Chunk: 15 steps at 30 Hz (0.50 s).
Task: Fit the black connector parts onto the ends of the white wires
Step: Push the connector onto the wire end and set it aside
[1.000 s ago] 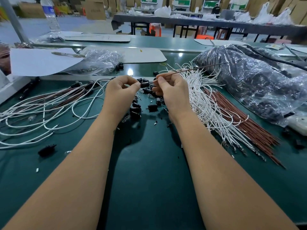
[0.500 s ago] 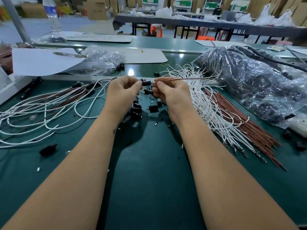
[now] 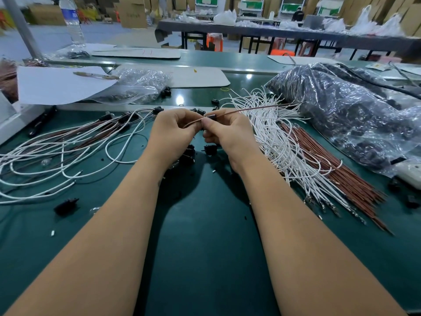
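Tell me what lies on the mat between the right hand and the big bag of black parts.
In the head view, between the right hand and the big bag of black parts lies the fan of loose white wires, with brown wires alongside it.

Bright overhead light, soft shadows, warped edges.

The brown wire [image 3: 250, 108] now reaches through the black connector [image 3: 211, 116] into the left hand [image 3: 173, 128], hands closer together.

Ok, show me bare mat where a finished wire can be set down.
Bare green mat lies between the forearms, and at near left below the loose white wires. It is crowded right, under the white and brown wire bundle, and around the hands.
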### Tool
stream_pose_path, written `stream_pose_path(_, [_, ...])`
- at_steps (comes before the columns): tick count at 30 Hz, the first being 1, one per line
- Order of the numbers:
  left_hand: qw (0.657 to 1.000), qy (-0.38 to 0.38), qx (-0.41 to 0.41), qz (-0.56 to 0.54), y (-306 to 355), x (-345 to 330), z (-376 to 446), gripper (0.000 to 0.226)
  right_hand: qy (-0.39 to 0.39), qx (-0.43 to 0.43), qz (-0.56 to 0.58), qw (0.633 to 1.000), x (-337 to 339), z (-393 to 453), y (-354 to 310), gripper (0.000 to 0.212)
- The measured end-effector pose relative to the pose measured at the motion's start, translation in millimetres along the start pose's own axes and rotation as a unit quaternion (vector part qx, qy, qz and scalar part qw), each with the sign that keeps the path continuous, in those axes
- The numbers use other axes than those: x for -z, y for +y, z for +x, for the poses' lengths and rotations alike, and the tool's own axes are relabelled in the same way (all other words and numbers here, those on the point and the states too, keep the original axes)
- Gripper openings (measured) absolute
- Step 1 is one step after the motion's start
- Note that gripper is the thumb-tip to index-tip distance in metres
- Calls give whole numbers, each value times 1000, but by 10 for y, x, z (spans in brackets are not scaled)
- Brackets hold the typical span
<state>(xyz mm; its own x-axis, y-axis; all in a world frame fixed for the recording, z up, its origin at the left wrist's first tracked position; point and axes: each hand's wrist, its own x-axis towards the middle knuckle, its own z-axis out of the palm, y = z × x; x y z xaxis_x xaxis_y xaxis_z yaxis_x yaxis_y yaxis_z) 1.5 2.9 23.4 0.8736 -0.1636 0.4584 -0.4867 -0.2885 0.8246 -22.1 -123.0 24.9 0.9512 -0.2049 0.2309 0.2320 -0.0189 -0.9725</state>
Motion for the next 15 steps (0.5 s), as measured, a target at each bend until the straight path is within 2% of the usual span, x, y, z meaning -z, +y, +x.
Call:
stream_pose_path(2, [995,31,-21,97,-15,13,1,16,16,-9,27,999,1,3,-11,17])
stream_pose_path(5, [956,125,-27,265,-65,72,42,19,49,-30,104,993,40,24,-30,10])
stream_pose_path(9, [910,182,69,367,-129,198,24,21,64,-51,176,981,113,34,-28,5])
stream_pose_path(11, [888,162,79,423,-114,208,8,19,63,-51,176,981,115,33,-25,6])
stream_pose_path(12, [882,139,59,446,-94,182,1,22,61,-49,168,983,102,32,-26,5])
stream_pose_path(15, [899,75,-83,423,-6,24,-13,35,35,-39,143,988,43,27,-31,11])
